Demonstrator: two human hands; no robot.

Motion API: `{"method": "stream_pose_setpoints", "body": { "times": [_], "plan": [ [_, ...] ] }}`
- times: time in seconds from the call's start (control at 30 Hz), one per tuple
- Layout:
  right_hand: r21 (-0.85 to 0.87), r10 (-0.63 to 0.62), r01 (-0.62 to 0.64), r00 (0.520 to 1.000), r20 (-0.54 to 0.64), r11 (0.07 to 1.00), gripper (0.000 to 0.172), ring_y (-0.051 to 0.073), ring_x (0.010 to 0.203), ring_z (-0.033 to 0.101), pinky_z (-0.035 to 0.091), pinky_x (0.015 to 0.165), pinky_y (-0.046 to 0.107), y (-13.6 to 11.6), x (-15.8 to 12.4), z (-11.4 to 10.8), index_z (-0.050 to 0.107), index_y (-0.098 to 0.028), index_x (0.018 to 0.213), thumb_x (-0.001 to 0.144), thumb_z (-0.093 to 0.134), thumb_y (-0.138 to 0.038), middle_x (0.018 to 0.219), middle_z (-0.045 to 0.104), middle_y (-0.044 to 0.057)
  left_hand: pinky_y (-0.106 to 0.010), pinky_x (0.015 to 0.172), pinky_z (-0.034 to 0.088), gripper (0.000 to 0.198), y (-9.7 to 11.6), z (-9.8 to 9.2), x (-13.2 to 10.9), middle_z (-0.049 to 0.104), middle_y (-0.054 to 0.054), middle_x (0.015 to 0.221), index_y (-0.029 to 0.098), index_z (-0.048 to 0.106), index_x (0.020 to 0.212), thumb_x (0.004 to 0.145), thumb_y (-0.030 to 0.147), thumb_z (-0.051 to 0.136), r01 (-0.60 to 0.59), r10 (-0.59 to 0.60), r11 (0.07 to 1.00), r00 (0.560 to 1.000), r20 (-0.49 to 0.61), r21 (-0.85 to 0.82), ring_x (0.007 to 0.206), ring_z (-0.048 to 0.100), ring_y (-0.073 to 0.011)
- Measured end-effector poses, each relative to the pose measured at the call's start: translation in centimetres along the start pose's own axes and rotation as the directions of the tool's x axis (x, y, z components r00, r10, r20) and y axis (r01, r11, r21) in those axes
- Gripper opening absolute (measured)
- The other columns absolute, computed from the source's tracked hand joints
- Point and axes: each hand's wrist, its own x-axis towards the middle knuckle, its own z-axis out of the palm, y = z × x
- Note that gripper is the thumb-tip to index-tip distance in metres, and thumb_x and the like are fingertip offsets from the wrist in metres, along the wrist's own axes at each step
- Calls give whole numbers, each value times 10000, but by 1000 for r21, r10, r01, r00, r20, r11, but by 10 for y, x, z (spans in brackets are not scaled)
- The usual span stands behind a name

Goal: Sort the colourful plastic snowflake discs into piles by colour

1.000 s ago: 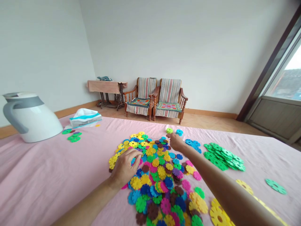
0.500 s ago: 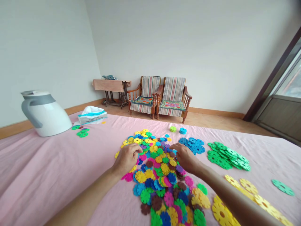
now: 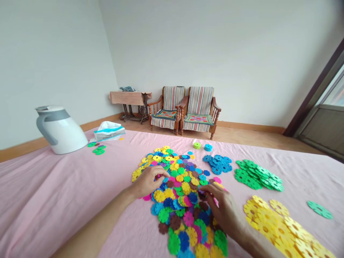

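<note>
A mixed heap of flat, flower-shaped plastic discs (image 3: pixel 182 193) in several colours lies on the pink cloth (image 3: pixel 67 200). My left hand (image 3: pixel 147 182) rests on the heap's left side, fingers curled and pinching among the pieces; what it holds is hidden. My right hand (image 3: pixel 224 209) lies on the heap's right side, fingers bent down onto the discs near a dark piece. Sorted groups lie to the right: blue discs (image 3: pixel 218 163), green discs (image 3: pixel 256 175) and yellow discs (image 3: pixel 279 224).
A white kettle (image 3: pixel 61 129) and a tissue pack (image 3: pixel 109 130) stand at the far left with a few green discs (image 3: pixel 97 148) beside them. One green disc (image 3: pixel 319 210) lies alone at the right. Two small stacks (image 3: pixel 202 146) sit beyond the heap. Armchairs (image 3: pixel 185 111) stand by the wall.
My right hand has drawn back from the far edge of the heap to its near right side. The left hand stays on the heap's left. The view has shifted left.
</note>
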Motion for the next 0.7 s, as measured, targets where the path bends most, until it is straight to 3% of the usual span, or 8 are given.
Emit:
{"method": "stream_pose_setpoints", "body": {
  "times": [0.07, 0.13, 0.2, 0.3, 0.47, 0.7],
  "plan": [
    [-1, -3, 3, 1000, -2, 1000, 310, 193, 829, 629, 485, 728, 289, 1, -1, 0, 643, -198, 1015, 904, 353, -192, 922, 669, 69, -217, 655, 439, 138, 6, -15, -5, 645, 0, 817, 189, 664, 848, 746, 161, 576, 44, -45, 999, 988, 146, 6, 719, 579, -136],
    [-12, -1, 1, 1000, -3, 1000, 309, 197, 836, 624, 484, 737, 295, 1, -1, -1, 645, -195, 1010, 903, 355, -189, 917, 666, 70, -204, 607, 411, 230, 10, -28, -10, 604, 19, 806, 196, 634, 891, 664, 206, 669, 75, -80, 997, 948, 308, 26, 693, 547, -134],
    [-19, -1, 1, 1000, -1, 1000, 307, 197, 828, 620, 482, 737, 303, 1, 0, -2, 650, -190, 987, 900, 356, -180, 892, 660, 69, -201, 604, 394, 334, 14, -34, -14, 576, 26, 831, 206, 613, 925, 604, 205, 703, 92, -111, 994, 912, 395, 65, 705, 527, -138],
    [-16, -9, 9, 1000, -6, 1000, 297, 198, 817, 614, 481, 725, 307, 0, 2, -3, 651, -185, 972, 893, 365, -173, 875, 653, 70, -199, 574, 370, 295, 19, -32, -17, 540, 25, 860, 210, 584, 890, 605, 158, 640, 127, -152, 988, 909, 387, 89, 681, 502, -131],
    [3, -11, 11, 1000, -26, 1000, 284, 187, 797, 601, 476, 705, 301, 1, 3, -1, 644, -196, 957, 891, 371, -155, 864, 639, 61, -196, 483, 317, 267, 18, -17, -13, 482, 49, 742, 215, 514, 857, 615, 142, 602, 148, -154, 988, 920, 361, 45, 597, 478, -124],
    [18, -29, 30, 999, -29, 999, 277, 181, 802, 593, 464, 713, 294, 4, 0, 3, 636, -197, 959, 884, 379, -122, 861, 628, 53, -204, 529, 351, 227, 22, -10, 6, 544, 46, 684, 204, 572, 881, 684, 93, 555, 43, -45, 999, 977, 209, 13, 601, 510, -124]
  ]
}}
